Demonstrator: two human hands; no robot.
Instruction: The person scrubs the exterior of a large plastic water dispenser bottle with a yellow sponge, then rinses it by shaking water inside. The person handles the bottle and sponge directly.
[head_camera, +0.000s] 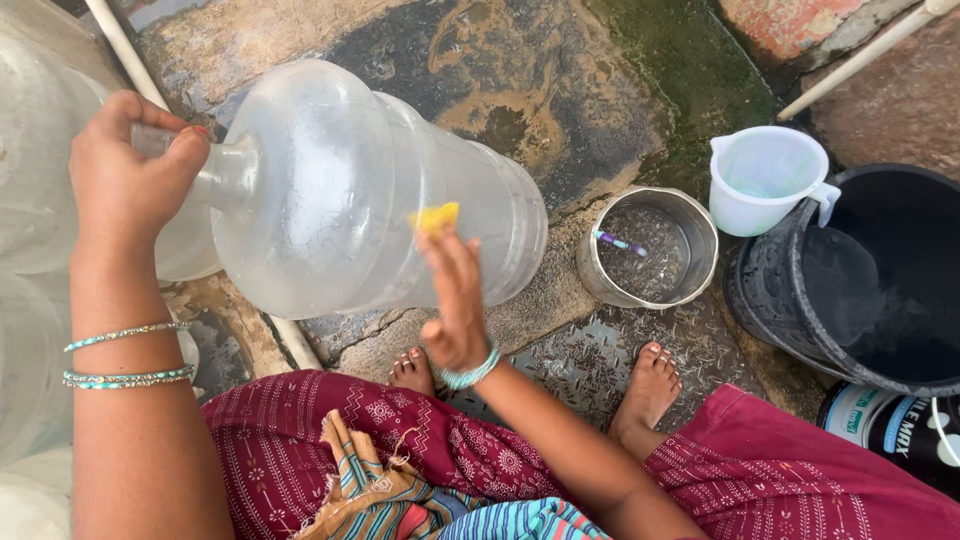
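My left hand (125, 165) gripped the large clear plastic water jug (370, 190) by its neck at upper left; my right hand (455, 300) pinched a yellow sponge (437, 216) against its side, well apart from the steel pot (648, 247).

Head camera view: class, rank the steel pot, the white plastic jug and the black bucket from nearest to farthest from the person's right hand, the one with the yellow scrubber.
Measured from the right hand:
1. Steel pot, on the ground just right of the big clear water bottle.
2. White plastic jug, further right, up beside the bucket's rim.
3. Black bucket, far right edge.
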